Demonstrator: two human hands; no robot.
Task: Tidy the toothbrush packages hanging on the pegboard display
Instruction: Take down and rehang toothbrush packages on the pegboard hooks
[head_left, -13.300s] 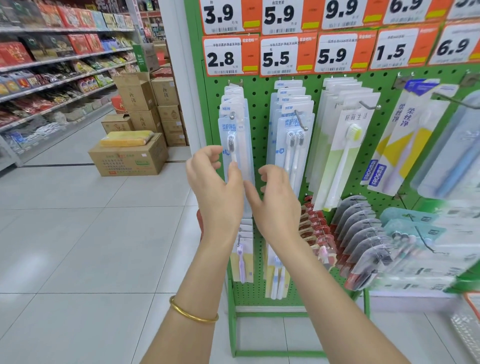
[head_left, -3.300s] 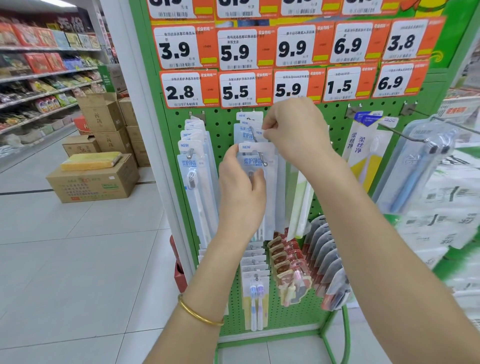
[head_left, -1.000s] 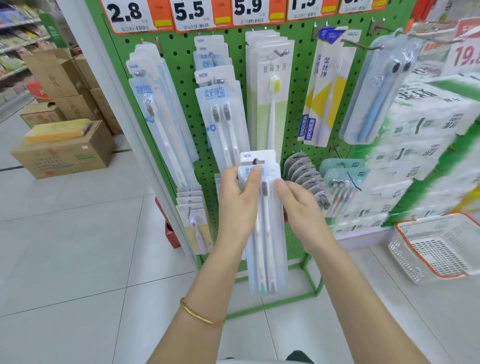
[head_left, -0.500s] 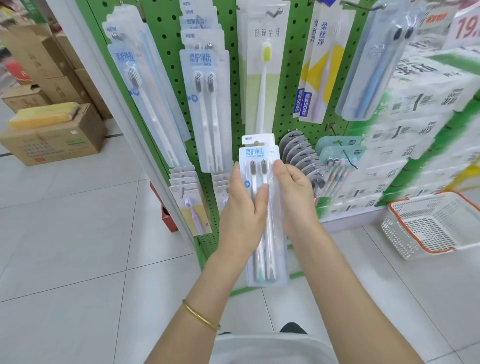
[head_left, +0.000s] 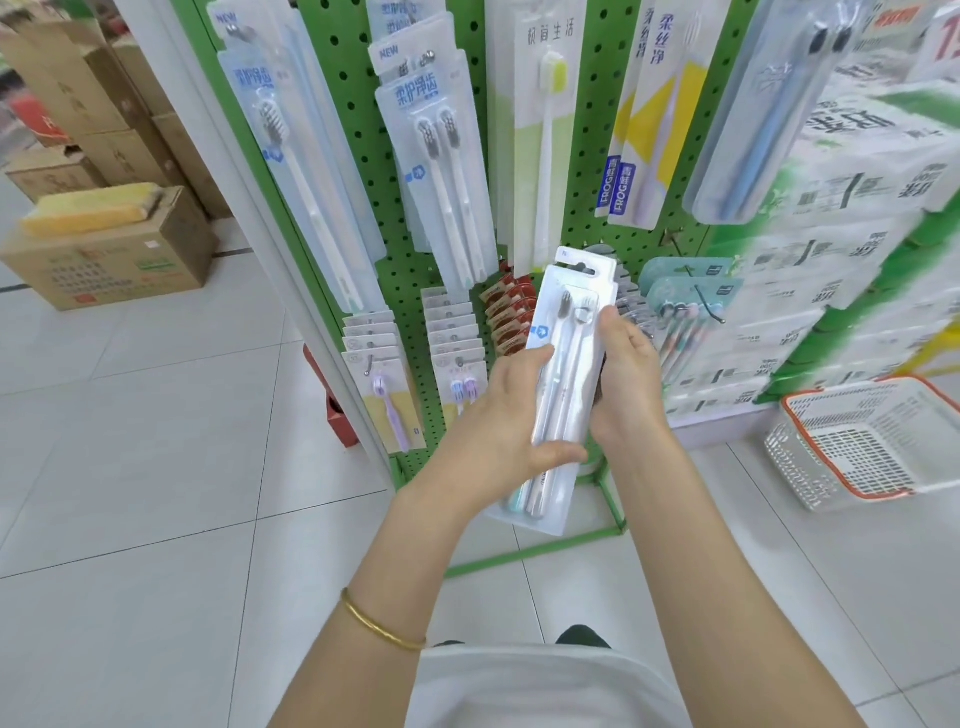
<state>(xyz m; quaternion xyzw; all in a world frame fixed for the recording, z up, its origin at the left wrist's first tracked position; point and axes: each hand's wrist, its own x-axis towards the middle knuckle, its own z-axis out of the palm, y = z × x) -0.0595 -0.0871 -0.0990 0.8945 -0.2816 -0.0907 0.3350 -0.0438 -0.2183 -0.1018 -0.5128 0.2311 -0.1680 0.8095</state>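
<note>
The fingers (head_left: 558, 453) of the left hand (head_left: 506, 415) are curled round a twin toothbrush pack (head_left: 566, 364): the thumb lies across its front low down, and the other fingers reach behind its left edge. The right hand (head_left: 626, 384) grips the pack's right edge, thumb on the front just below the brush heads, the rest of its fingers hidden behind. The pack is off its hook, held between both hands and tilted with its top leaning right, in front of the lower part of the green pegboard (head_left: 592, 156).

A gold bangle (head_left: 379, 621) sits on the left wrist. Just behind the held pack hang red-brown packs (head_left: 511, 317) and small kids' brush packs (head_left: 389, 400). Above, matching twin packs (head_left: 441, 171) hang in a row beside a single-brush pack (head_left: 301, 171), a yellow-bristled brush pack (head_left: 540, 130) and a yellow-and-white pack (head_left: 649, 130). On the tiled floor a white basket with an orange rim (head_left: 852, 395) stands to the right, and a cardboard box (head_left: 114, 254) to the left.
</note>
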